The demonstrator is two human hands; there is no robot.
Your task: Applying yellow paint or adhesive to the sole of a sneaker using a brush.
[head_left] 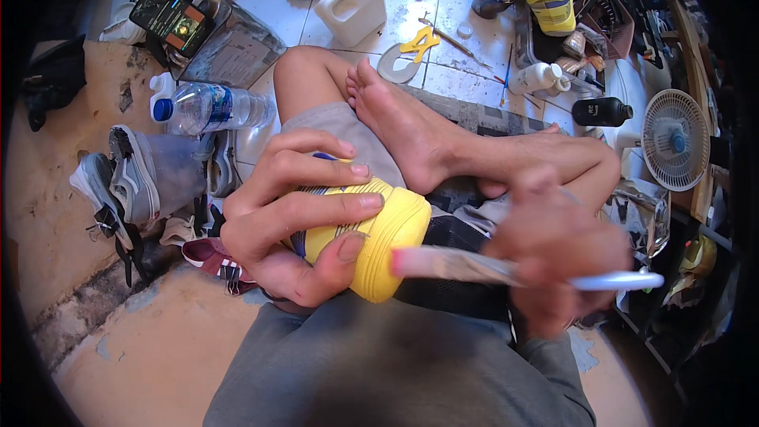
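My left hand [296, 217] is wrapped over a yellow shoe [399, 225] with dark blue parts, fingers on its upper side and thumb near the toe. The shoe lies on its side above my lap, its toe end pointing right. In my right hand [561, 261], smeared by motion, is a brush [455, 264] with a pale handle end [621, 281]. Its pinkish tip is at the edge of the shoe's toe; whether it touches I cannot tell. A similar yellow shoe [551, 0] rests at the far right among tools.
A water bottle [217, 107] lies to the left, near several grey shoes [134, 174]. Beyond my legs are a white jerrycan [353, 12], a yellow cut-out piece [421, 43] and a phone [170, 16]. A fan [674, 140], black bottle [601, 112] and white bottle [536, 77] are right.
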